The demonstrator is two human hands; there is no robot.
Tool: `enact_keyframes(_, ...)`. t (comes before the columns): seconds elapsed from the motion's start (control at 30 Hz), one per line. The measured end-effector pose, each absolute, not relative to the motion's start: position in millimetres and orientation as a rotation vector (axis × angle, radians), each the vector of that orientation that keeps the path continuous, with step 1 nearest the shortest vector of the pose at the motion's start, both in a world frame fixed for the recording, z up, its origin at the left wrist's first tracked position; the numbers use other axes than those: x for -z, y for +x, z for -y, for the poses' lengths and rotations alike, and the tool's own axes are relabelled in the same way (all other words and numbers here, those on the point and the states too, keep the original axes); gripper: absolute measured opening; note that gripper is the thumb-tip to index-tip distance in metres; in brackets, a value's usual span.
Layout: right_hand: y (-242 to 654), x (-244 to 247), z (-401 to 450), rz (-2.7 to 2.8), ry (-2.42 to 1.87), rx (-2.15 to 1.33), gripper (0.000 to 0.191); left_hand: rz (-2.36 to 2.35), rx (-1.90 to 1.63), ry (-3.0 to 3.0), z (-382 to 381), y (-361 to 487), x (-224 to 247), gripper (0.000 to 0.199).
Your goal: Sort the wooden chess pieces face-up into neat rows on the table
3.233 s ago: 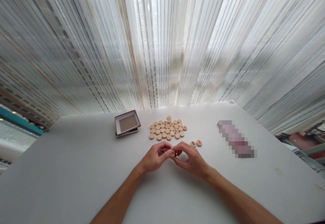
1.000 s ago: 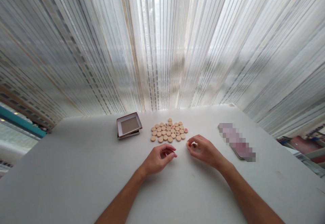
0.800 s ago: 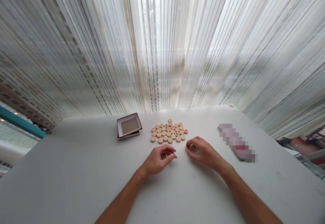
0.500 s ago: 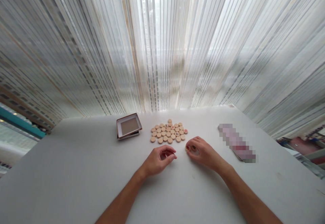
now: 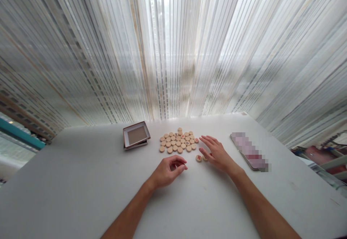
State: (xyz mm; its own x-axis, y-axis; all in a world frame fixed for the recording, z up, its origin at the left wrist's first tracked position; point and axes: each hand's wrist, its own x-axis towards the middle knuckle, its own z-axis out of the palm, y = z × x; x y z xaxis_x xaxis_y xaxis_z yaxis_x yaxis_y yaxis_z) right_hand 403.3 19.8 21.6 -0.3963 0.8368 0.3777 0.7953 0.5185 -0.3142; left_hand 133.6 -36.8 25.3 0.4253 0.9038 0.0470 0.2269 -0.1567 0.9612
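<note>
Several round wooden pieces (image 5: 179,143) lie in a loose cluster on the white table; most show plain faces, a few have black or red marks. Two marked pieces lie apart, nearer to me: one with a red sign (image 5: 198,158), the other partly hidden by my right thumb. My right hand (image 5: 215,153) hovers open over them, fingers spread toward the cluster's right end. Below the cluster's front edge, my left hand (image 5: 169,170) is curled with thumb and fingertips close together; whatever it holds, if anything, is hidden.
An open shallow box (image 5: 136,135) with a grey-brown inside stands left of the cluster. At the right lies a long flat pinkish object (image 5: 248,150), its surface blurred. A striped sheer curtain (image 5: 173,51) hangs behind the table's far edge.
My right hand has opened and lifted off the two separate marked pieces, its fingers reaching forward. My left hand keeps its curled pose. The view has shifted slightly.
</note>
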Motion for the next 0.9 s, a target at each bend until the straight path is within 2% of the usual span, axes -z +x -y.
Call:
enact_keyframes(0.4, 405, -15, -25, 2.279, -1.463, -0.132, 0.042, -1.013, -0.820, 1.656, 37, 135, -25, 0.024)
enact_keyframes(0.6, 429, -18, -32, 2.026, -1.537, -0.104, 0.025, -1.010, -0.819, 1.648, 38, 134, -27, 0.025)
enact_keyframes(0.9, 437, -16, -38, 1.949, -1.517, -0.161, 0.021, -1.011, -0.820, 1.651, 37, 134, -27, 0.025)
